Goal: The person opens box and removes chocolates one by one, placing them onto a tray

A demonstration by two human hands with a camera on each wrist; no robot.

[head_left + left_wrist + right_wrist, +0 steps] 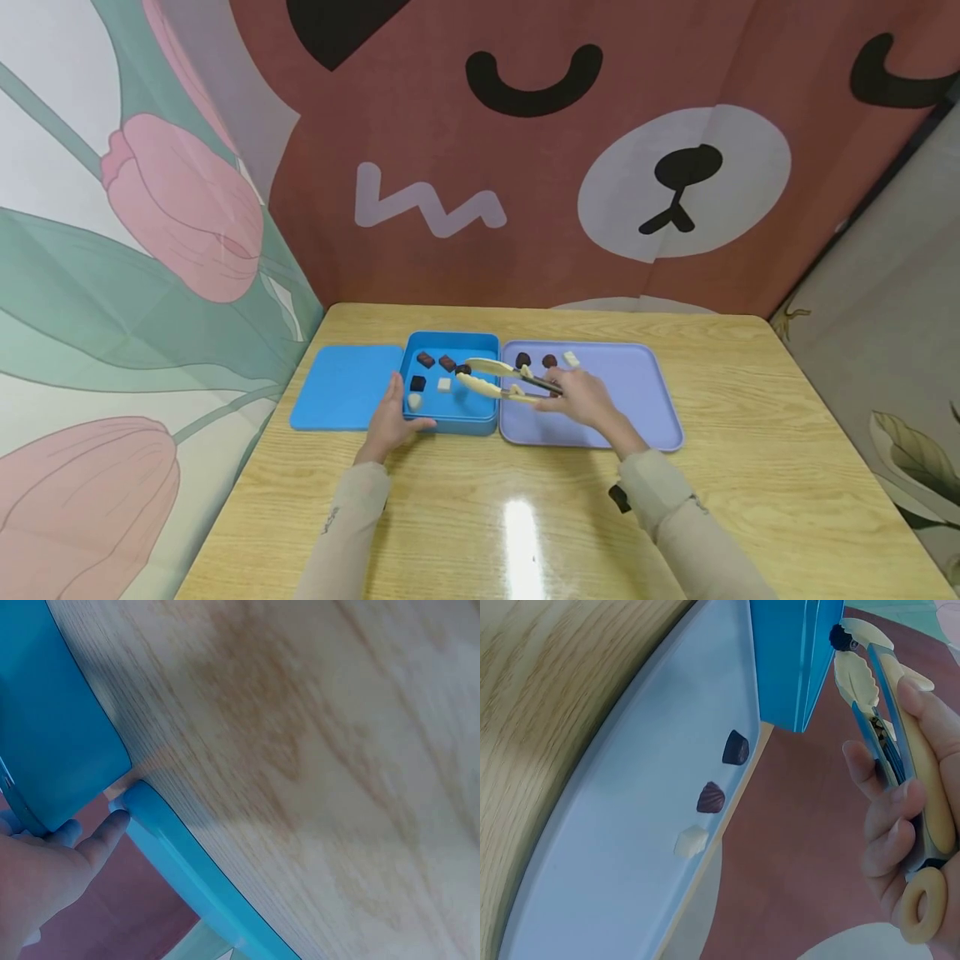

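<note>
My right hand (583, 398) grips a pair of tongs (486, 367) with cream tips, reaching left over the blue box (453, 427). Between the tips is a small, round, dark chocolate (841, 637). Inside the box lie brown chocolates (426, 359), a black one (417, 382), a white square (444, 385) and a rounded white piece (415, 402). My left hand (386, 427) rests against the box's front left corner, fingers extended along the left side and thumb along the front.
Right beside the box lies a lilac tray (630, 408). Along its far edge sit a dark chocolate (736, 748), a ridged brown one (711, 798) and a white one (691, 841). A flat blue lid (345, 387) lies left of the box. A printed cloth hangs behind the wooden table (450, 517).
</note>
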